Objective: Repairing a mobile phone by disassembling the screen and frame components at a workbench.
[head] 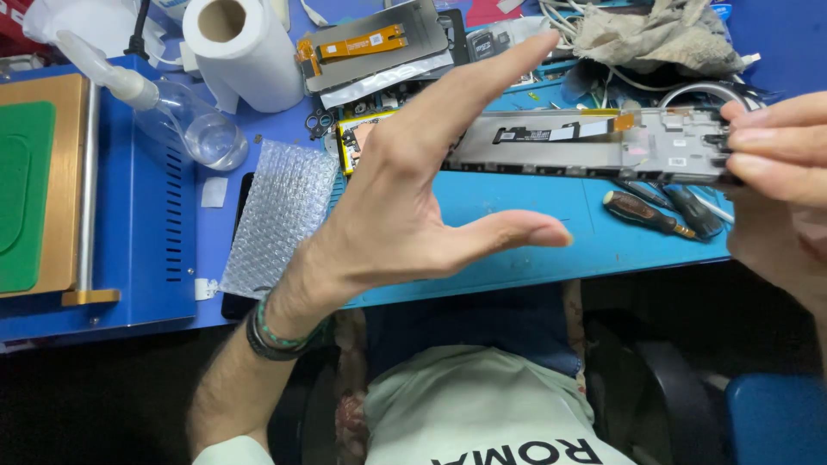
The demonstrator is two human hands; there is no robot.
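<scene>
Pinching a flat metal phone frame (594, 142), right hand (775, 181) fingers (762, 138) curl.

The scene is lit brightly and evenly from above, so only soft, short shadows are cast beneath the left hand (405, 189) and the screwdrivers (663, 211) below the right hand (780, 181). Mild glare is seen on the metal frame (603, 146) between the hands and on the bottle (185, 129) left of the left hand. The right hand's fingertips are slightly blurred. Below both hands, the area under the table edge is left dark. Edges are mildly stretched by the wide lens.
</scene>
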